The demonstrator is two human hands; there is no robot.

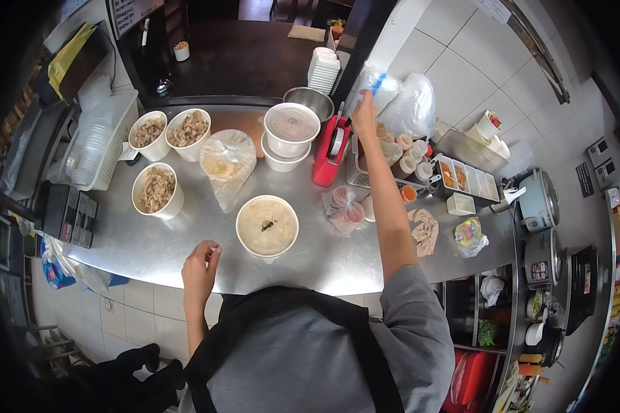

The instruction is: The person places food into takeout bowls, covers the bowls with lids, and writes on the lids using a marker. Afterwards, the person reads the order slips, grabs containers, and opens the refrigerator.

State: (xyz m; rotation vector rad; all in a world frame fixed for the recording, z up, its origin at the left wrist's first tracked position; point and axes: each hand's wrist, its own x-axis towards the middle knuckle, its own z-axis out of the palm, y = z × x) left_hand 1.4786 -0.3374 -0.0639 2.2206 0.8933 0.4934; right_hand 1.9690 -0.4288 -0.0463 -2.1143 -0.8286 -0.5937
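My right hand (364, 118) is stretched to the back of the counter. Its fingers close on the edge of a clear plastic bag (382, 84) with a blue mark. My left hand (201, 267) hangs at the counter's front edge, fingers loosely bent and holding nothing. Between my arms stands an uncovered white bowl (255, 230) of pale soup with a dark green garnish (268, 224). Behind it are a bagged, lidded tub (229, 155) and a lidded white bowl (291, 124) stacked on another. A red tape dispenser (329, 155) is left of my right forearm.
Several tubs of meat, one nearest (157, 191), stand on the steel counter (317, 265) at left. Small bagged cups (344, 210) sit near my right forearm. Sauce bottles (404, 165) and a condiment box (465, 182) are farther right. A lid basket (107, 148) borders the left side.
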